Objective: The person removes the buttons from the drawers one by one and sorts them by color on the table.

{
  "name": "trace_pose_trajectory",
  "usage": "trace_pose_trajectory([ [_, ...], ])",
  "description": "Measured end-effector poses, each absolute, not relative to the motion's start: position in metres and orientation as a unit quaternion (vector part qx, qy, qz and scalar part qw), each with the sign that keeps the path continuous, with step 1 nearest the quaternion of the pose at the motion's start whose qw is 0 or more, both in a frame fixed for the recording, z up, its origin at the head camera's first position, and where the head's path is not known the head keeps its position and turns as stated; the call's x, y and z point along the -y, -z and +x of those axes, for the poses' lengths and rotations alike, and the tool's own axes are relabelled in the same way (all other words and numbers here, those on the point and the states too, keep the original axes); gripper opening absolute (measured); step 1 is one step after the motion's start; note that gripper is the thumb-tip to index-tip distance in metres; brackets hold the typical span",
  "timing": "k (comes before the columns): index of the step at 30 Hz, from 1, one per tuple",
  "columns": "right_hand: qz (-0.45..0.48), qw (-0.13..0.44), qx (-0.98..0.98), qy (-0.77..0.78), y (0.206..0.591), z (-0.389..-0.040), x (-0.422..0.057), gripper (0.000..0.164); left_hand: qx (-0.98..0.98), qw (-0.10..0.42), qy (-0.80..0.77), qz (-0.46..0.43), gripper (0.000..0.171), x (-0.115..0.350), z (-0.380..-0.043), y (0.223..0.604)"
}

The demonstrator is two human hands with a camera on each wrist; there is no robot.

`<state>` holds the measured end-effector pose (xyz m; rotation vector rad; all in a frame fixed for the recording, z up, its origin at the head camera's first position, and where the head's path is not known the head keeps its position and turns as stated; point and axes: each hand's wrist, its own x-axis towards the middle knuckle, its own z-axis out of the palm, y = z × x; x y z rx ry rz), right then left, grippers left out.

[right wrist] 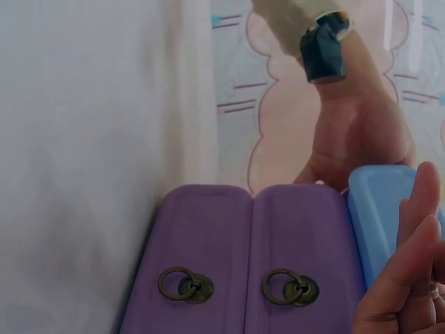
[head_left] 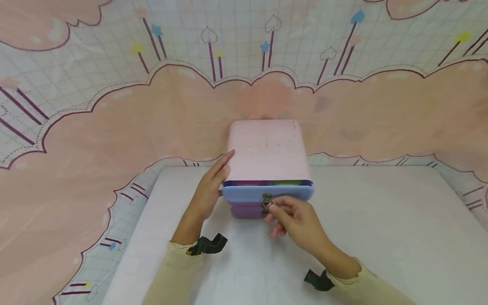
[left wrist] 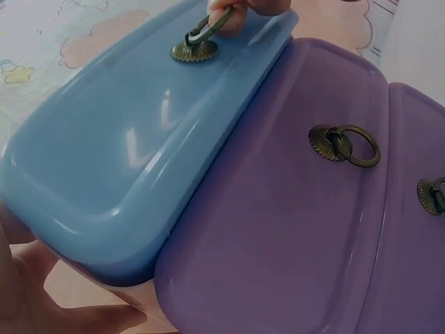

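Note:
A small drawer cabinet with a pale pink top (head_left: 267, 148) stands on the white table. Its blue top drawer (head_left: 244, 194) juts out slightly past the purple drawers, leaving a narrow gap under the lid where magenta and green show. My right hand (head_left: 301, 222) pinches the brass ring pull (left wrist: 211, 26) of that blue drawer between thumb and index finger. Along the cabinet's left side rests my left hand (head_left: 206, 190), its fingers extended against the wall. Below, the middle purple drawer (left wrist: 257, 195) and the bottom purple drawer (left wrist: 417, 271) sit flush, their rings hanging loose.
The white tabletop (head_left: 381, 220) spreads around the cabinet on both sides. Behind it hangs a patterned cloth (head_left: 381, 118) with peach cloud shapes, which also drapes past the table's left edge. A dark strap piece (head_left: 320, 280) sticks out at the right wrist.

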<state>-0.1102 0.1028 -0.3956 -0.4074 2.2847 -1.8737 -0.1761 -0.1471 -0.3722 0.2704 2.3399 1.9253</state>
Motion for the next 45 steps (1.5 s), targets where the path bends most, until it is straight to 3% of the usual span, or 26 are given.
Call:
trace_pose_trajectory([
  [45, -0.14, 0.102, -0.764, 0.622, 0.392, -0.076, -0.105, 0.023, -0.78, 0.042, -0.619, 0.087, 0.046, 0.147, -0.174, 0.374],
])
